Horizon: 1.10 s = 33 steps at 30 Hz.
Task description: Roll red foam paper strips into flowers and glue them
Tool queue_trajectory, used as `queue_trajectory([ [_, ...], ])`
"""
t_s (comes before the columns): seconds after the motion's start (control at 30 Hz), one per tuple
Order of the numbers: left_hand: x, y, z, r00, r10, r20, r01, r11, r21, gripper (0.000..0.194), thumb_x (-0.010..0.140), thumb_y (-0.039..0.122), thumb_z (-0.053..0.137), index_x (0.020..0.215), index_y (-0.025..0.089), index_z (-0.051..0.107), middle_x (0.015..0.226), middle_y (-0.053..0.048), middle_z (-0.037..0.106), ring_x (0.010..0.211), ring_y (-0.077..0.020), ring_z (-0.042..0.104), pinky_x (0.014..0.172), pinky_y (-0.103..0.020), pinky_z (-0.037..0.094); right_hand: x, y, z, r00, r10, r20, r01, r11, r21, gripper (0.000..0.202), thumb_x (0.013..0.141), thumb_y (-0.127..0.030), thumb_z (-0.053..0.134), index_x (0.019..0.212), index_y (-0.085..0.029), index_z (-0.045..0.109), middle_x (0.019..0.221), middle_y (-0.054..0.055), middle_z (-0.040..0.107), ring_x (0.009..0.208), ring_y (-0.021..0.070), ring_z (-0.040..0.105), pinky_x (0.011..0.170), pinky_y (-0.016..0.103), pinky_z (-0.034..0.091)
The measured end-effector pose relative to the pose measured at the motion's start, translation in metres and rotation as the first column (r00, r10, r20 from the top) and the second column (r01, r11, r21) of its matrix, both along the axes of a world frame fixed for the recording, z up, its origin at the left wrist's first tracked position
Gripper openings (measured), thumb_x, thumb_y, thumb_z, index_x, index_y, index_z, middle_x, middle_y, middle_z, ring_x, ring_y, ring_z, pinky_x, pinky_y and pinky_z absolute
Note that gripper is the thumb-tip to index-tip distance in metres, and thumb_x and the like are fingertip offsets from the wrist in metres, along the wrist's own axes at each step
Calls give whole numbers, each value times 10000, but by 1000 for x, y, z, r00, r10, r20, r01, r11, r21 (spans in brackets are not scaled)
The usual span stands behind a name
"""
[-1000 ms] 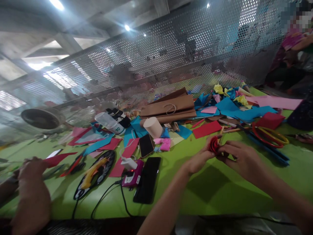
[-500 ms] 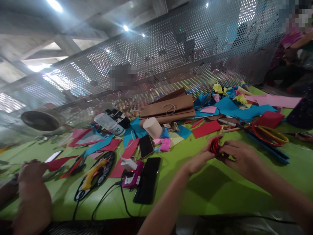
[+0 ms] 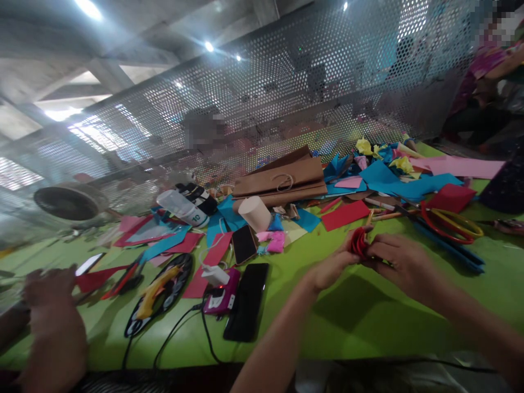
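A red paper flower [image 3: 358, 243], its layers curled together, is held above the green table [image 3: 360, 327]. My left hand [image 3: 333, 267] grips it from the left, fingers closed. My right hand [image 3: 399, 259] pinches its right side with thumb and fingers. A thin tan stick seems to rise just behind the flower. Beyond my hands lies a flat piece of red paper [image 3: 346, 215]. Red-handled scissors [image 3: 444, 229] rest to the right of my right hand, beside a long blue item [image 3: 450, 248].
A black phone [image 3: 246, 303], a purple power adapter [image 3: 223, 297] with cables and a yellow-handled glue gun [image 3: 158, 292] lie to the left. Another person's hands [image 3: 51, 289] work at far left. Brown paper [image 3: 282, 180], a bottle [image 3: 182, 207] and a white roll [image 3: 254, 213] stand behind.
My hands and the red flower stay almost in place, with only slight finger movement. At far left, the other person's hand and red paper have shifted a little.
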State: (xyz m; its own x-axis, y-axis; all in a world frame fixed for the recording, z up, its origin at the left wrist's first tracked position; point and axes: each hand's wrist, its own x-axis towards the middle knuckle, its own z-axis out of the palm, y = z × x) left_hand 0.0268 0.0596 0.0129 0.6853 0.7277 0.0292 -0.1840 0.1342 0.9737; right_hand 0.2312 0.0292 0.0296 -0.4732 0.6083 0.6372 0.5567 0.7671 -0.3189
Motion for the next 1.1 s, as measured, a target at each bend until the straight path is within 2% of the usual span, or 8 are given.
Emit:
queue_trajectory([
  [0.23,1,2,-5,999,30,-12,-30,999,29,816,809,225,639,1595,305,434,1593,-48,515,1534,-340,368,1294,-522,210,1,3,-9,1000,-31,-2,31,999,30,166,1015,-220,594,861,-218,655,823,47,694,740,219,659,664,318,456],
  [0.4,2,-1,1,996,75,-52,-73,997,27,821,830,249,660,1610,295,409,1579,-65,518,1482,-324,437,1280,-500,261,5,2,-14,997,-67,33,66,997,30,19,963,-233,678,982,-231,677,900,60,727,814,258,693,713,348,482],
  [0.57,4,-3,5,994,91,-65,-89,996,25,830,847,289,660,1625,278,375,1545,-94,544,1417,-325,501,1256,-507,296,7,-2,-14,990,-104,91,110,992,-62,171,890,-239,758,1036,-227,670,964,76,739,860,277,703,722,367,492],
  [0.87,4,-3,7,991,107,-86,-103,993,56,827,851,317,668,1622,267,373,1553,-99,526,1414,-334,481,1251,-525,282,5,-6,-11,988,-139,-60,134,987,-92,204,889,-298,772,1053,-225,676,939,64,729,767,237,675,653,338,493],
  [1.1,5,-5,10,994,85,-67,-80,994,74,819,867,296,635,1629,256,338,1543,-105,536,1420,-313,487,1247,-504,283,2,-5,-16,983,-174,-66,166,980,-108,144,924,-284,747,1049,-238,690,938,56,728,757,220,670,653,327,486],
])
